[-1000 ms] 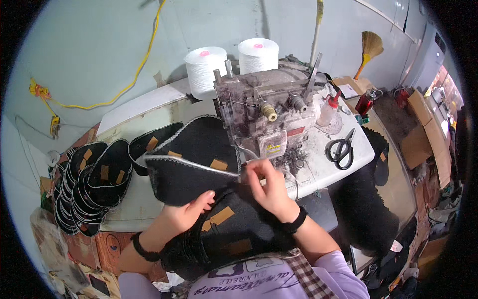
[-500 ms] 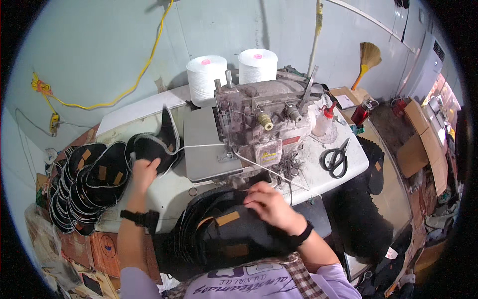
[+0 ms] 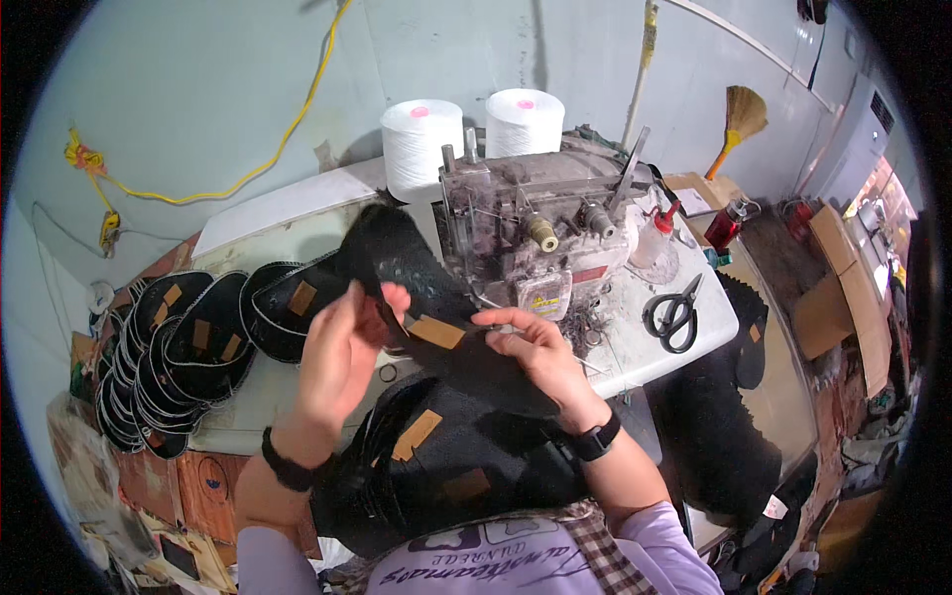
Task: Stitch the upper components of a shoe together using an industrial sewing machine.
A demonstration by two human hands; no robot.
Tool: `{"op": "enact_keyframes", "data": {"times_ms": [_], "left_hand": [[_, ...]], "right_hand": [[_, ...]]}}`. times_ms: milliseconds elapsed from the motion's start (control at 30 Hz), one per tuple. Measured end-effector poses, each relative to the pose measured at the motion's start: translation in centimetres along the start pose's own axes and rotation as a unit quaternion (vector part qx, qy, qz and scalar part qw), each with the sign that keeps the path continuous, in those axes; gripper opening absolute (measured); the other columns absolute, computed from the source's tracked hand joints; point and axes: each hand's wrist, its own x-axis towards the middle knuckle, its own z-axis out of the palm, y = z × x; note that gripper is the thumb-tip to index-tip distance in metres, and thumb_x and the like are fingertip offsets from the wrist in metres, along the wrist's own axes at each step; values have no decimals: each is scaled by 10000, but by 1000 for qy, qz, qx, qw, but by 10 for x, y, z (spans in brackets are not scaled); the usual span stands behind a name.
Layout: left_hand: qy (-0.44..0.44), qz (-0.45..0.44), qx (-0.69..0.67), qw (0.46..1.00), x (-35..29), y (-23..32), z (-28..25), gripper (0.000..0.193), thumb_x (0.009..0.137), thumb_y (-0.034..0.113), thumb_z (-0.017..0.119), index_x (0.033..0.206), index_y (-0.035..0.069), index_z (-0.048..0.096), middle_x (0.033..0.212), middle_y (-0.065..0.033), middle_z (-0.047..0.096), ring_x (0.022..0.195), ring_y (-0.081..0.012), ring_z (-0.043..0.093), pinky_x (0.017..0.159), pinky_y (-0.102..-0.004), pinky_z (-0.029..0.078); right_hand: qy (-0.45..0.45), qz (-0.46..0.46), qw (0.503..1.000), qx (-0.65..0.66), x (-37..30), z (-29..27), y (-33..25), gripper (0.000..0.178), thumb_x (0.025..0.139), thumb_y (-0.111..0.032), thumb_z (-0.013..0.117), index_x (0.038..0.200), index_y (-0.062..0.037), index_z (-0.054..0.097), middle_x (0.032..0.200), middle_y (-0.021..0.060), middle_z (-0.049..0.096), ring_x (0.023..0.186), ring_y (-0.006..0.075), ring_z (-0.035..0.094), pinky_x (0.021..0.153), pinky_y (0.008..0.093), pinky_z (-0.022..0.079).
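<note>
A black curved fabric piece [image 3: 436,367] with a tan patch is raised before the sewing machine [image 3: 545,218]. My right hand [image 3: 545,362] pinches its right side between thumb and fingers. At its left edge my left hand [image 3: 342,347] grips it, with the fingertips partly behind the cloth. Under both hands, a stack of similar black pieces [image 3: 476,446] lies close to my body, some with tan patches. To the left, several black pieces with white-stitched edges [image 3: 169,347] overlap in a pile on the machine table [image 3: 258,407].
Two white thread cones [image 3: 423,149] stand behind the machine. Black scissors [image 3: 674,315] and a red-tipped bottle [image 3: 654,238] sit on the table's right. More black pieces [image 3: 719,426] hang and lie beyond its right edge. A cardboard box [image 3: 843,288] stands farther right.
The white-edged piece by my left hand now rests with the left pile, and that hand has come back right. A black piece has been lifted off the near stack between both hands.
</note>
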Motion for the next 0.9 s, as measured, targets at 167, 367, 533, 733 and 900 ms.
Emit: {"op": "enact_keyframes", "data": {"times_ms": [167,367,533,733,900], "left_hand": [[50,-4,-97,994,60,11,-8,330,915,354,528,988,34,562,999,-96,621,993,-194,577,872,-333,456],[82,64,-157,982,68,37,-71,264,877,323,599,856,63,557,873,-79,605,910,-235,573,882,-372,443],[154,-52,-74,984,-19,42,-80,310,908,349,525,1070,87,555,920,-78,633,856,-250,621,608,-344,532],[-116,-74,106,985,-93,3,-39,365,793,82,651,1135,-6,560,1064,-128,632,900,-209,640,700,-367,556],[-163,61,487,856,-67,2,-15,213,782,43,655,983,-27,633,900,-109,678,773,-173,652,653,-297,507]], "right_hand": [[45,-86,986,-134,1,15,28,283,940,-109,495,1200,-21,563,854,-7,629,772,39,578,669,186,453],[-35,-20,999,29,7,30,38,314,943,-137,492,1230,-12,529,926,60,641,752,103,628,650,209,494],[-43,-33,998,32,8,30,35,310,905,-40,508,1211,-9,545,928,63,633,756,107,626,666,216,499],[-23,-82,993,-83,-4,17,33,371,841,93,463,1172,-18,589,823,6,636,744,42,568,704,184,447],[31,-154,964,-215,-22,11,18,333,842,79,440,1115,-1,613,872,74,672,768,62,580,706,199,457]]}}
